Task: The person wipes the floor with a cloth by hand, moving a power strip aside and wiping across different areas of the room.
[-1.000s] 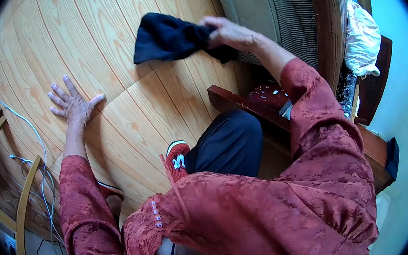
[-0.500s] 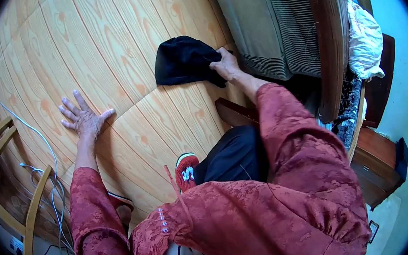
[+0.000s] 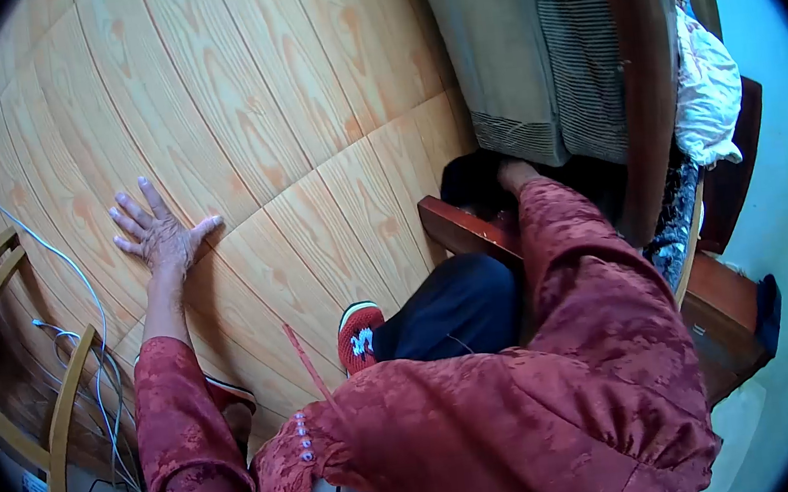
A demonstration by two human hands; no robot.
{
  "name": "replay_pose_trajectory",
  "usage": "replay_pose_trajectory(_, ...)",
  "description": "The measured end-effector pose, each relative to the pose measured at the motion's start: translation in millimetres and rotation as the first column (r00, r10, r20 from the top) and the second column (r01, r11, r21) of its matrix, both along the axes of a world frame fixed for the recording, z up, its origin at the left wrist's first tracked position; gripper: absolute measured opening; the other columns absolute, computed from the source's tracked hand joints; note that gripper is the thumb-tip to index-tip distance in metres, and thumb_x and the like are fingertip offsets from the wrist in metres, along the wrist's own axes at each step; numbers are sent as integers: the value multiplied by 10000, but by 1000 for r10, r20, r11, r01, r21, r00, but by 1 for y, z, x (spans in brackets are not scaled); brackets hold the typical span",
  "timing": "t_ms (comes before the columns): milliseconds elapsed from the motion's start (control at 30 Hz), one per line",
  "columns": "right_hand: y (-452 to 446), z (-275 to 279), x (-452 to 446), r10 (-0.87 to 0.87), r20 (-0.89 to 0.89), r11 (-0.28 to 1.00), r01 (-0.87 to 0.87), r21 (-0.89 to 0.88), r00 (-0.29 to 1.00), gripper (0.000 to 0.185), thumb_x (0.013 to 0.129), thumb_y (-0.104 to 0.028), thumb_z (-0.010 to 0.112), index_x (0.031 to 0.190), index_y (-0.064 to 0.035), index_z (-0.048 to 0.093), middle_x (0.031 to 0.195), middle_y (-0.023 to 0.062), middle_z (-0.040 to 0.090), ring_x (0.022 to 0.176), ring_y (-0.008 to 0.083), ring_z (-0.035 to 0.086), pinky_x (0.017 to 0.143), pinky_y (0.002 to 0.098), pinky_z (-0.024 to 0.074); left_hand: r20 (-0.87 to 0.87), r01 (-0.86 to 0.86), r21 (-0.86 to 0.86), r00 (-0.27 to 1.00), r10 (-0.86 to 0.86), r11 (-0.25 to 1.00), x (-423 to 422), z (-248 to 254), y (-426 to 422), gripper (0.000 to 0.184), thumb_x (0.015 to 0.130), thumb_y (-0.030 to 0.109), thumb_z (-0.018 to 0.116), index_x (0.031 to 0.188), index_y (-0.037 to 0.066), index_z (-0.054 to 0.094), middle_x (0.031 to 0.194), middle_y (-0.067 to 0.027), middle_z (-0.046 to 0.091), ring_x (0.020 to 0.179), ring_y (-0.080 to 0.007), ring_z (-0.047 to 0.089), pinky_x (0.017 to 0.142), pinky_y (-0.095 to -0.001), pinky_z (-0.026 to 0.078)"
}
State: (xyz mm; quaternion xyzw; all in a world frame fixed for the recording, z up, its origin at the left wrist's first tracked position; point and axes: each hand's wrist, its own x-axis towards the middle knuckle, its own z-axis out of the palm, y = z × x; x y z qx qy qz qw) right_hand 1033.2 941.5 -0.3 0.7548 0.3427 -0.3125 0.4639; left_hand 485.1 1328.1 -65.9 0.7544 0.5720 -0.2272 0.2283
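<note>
My left hand [image 3: 163, 239] lies flat on the wood-patterned floor [image 3: 277, 133], fingers spread and holding nothing. On the other side, my right hand [image 3: 516, 175] reaches low beneath the front of the sofa [image 3: 489, 53]. Only its back and wrist show; its fingers are lost in shadow. A black cloth [image 3: 460, 181] bunches up beside that hand, partly in the dark gap under the sofa. Right below the cloth is a reddish-brown wooden sofa leg or rail [image 3: 469, 227].
Wooden chair frames [image 3: 69, 395] and loose white cables [image 3: 80, 269] are at the left. My red shoe [image 3: 360, 336] rests on the floor near the middle. The sofa's wooden armrest [image 3: 647, 75] rises at the right, with white fabric [image 3: 706, 88] beyond it.
My right hand has moved the black cloth from the open floor rightward and down into the gap beneath the sofa. My left hand stays in place on the floor.
</note>
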Motion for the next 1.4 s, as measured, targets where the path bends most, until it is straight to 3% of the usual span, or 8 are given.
replay_pose_trajectory(33,-78,-86,54,-109,79,993,113,-44,991,401,946,-203,414,1264,-12,565,1300,172,574,1167,269,576,1028,406,417,0,7,5,1000,-7,1000,-2,-1,-4,1462,508,755,750,1507,200,-164,1532,-234,-241,1386,-485,-240,1033,-728,-54)
replay_pose_trajectory(367,44,-47,-15,-721,330,692,611,384,610,507,934,-295,395,1398,-91,389,1462,207,322,1325,380,326,1091,511,275,176,39,216,981,-78,976,-12,-11,-12,1445,513,753,746,1517,187,-125,1539,-254,-197,1399,-484,-205,1031,-732,-28)
replay_pose_trajectory(567,137,-67,-133,-935,224,340,512,789,274,608,917,-333,406,1477,-142,264,1554,226,144,1407,460,153,1117,595,172,175,35,206,982,-72,978,-9,-10,-10,1448,517,747,749,1515,177,-132,1535,-267,-195,1397,-488,-206,1021,-741,-28)
replay_pose_trajectory(800,232,-68,-131,-951,91,231,485,844,296,615,886,-326,402,1479,-247,262,1561,208,146,1408,491,102,1094,643,167,95,19,104,995,-29,994,-3,-1,-4,1465,500,746,755,1514,167,-130,1537,-264,-196,1400,-487,-198,1044,-722,-28)
replay_pose_trajectory(1033,398,-76,-109,-510,63,381,160,911,858,478,850,-303,523,1315,-227,444,1497,181,207,1339,454,201,974,592,361,10,27,21,1000,-28,999,2,8,-1,1480,492,771,738,1512,113,-109,1523,-288,-174,1385,-528,-176,1041,-730,-9)
replay_pose_trajectory(1167,498,-91,-100,146,209,51,-218,975,967,316,717,-128,607,1019,-201,659,1293,94,446,1210,367,351,934,428,439,-40,18,-50,999,-20,999,8,17,3,1479,491,780,732,1511,109,-103,1521,-289,-187,1382,-520,-200,1044,-723,-24)
replay_pose_trajectory(1200,511,-89,-108,264,179,-197,-129,972,948,324,697,-45,564,970,-182,674,1120,101,567,1093,325,485,879,407,470,-47,17,-47,999,-19,999,7,16,6,1482,487,778,734,1511,110,-103,1521,-288,-189,1382,-517,-203,1044,-721,-28)
replay_pose_trajectory(1400,483,28,-125,173,-634,-283,655,700,753,312,806,-86,467,1066,-43,634,965,86,653,916,188,613,845,305,482,-2,6,-66,1000,-6,998,5,16,3,1482,482,777,739,1514,120,-98,1521,-285,-199,1385,-502,-219,1050,-708,-53)
